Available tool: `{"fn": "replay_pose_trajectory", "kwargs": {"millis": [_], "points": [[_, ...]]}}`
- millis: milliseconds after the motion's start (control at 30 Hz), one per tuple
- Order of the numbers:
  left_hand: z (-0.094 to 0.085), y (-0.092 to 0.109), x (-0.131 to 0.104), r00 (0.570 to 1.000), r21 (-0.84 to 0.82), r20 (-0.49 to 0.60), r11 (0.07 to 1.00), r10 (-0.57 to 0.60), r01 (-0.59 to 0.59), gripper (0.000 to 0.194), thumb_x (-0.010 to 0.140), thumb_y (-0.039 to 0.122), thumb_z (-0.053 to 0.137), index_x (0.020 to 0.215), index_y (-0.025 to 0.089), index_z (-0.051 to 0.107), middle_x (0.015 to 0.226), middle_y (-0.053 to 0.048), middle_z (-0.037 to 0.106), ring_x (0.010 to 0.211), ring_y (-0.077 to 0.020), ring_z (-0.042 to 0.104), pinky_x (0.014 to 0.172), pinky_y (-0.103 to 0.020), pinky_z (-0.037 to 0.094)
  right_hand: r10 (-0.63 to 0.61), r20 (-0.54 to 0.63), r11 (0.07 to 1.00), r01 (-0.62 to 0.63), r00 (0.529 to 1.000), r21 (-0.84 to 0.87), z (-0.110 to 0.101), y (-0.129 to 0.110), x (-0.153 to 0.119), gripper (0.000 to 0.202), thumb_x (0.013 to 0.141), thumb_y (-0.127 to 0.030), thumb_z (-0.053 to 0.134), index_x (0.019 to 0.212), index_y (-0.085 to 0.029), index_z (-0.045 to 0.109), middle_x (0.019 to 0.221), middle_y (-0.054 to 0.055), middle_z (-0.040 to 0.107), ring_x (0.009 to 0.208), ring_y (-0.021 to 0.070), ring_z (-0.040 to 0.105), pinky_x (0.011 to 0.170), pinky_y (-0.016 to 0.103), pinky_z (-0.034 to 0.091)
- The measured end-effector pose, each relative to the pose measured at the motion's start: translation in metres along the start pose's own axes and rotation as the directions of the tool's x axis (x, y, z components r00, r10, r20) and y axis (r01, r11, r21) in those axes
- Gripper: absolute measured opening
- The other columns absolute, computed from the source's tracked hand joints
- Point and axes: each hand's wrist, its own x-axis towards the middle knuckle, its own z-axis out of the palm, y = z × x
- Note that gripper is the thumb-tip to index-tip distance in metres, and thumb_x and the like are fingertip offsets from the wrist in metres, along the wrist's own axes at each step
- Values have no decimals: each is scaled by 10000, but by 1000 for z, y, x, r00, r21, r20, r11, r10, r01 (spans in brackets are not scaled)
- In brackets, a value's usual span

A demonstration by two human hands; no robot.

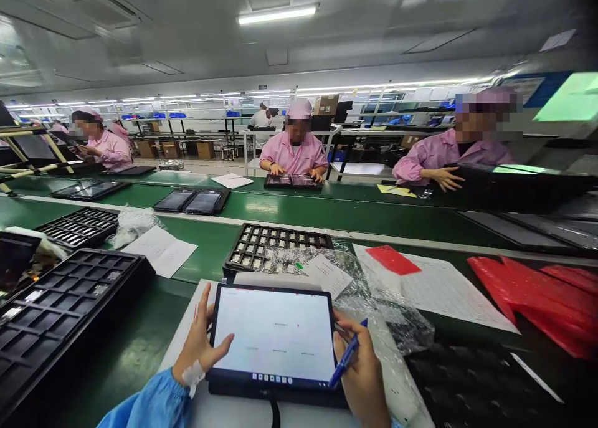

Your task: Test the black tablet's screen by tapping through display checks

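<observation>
A tablet with a lit white screen stands tilted in front of me on a white pad. My left hand grips its left edge, thumb resting on the screen's border. My right hand holds the tablet's right edge and has a blue pen pinched between its fingers. A cable runs out from the tablet's lower edge.
Black compartment trays lie behind and to the left, with clear plastic wrap, paper sheets and red bags on the right. Across the green belt, three people in pink coats handle tablets.
</observation>
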Motion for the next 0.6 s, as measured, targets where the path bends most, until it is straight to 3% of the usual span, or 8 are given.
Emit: {"fn": "replay_pose_trajectory", "kwargs": {"millis": [200,333,433,600], "points": [[-2,5,2,994,-90,-11,991,-105,104,741,954,527,344,1495,229,-66,1140,-116,631,951,-269,634,794,-401,474,-17,9,1000,16,1000,5,-1,1,-1,275,768,-468,600,907,-238,543,1128,142,701,960,283,696,733,353,595],[0,2,-1,1000,-20,2,1000,7,-7,782,911,482,477,1493,200,36,1125,-124,630,1041,-279,598,927,-444,423,-26,14,999,27,1000,-32,-2,20,-1,292,814,-507,554,948,-248,541,1184,123,679,1049,288,660,830,373,564],[1,-1,-2,998,28,5,998,59,-59,798,848,395,572,1478,239,108,1136,-111,631,1077,-288,587,940,-459,422,-23,20,997,24,1000,-67,-1,31,0,303,827,-531,535,949,-254,544,1219,111,664,1102,299,629,865,386,543],[2,-1,-2,997,53,19,996,75,-76,918,763,322,644,1484,277,76,1188,-106,616,1057,-289,602,954,-484,407,16,35,994,-12,999,-106,-2,21,1,355,793,-580,521,919,-249,544,1216,125,668,1040,308,663,790,369,568]]}}
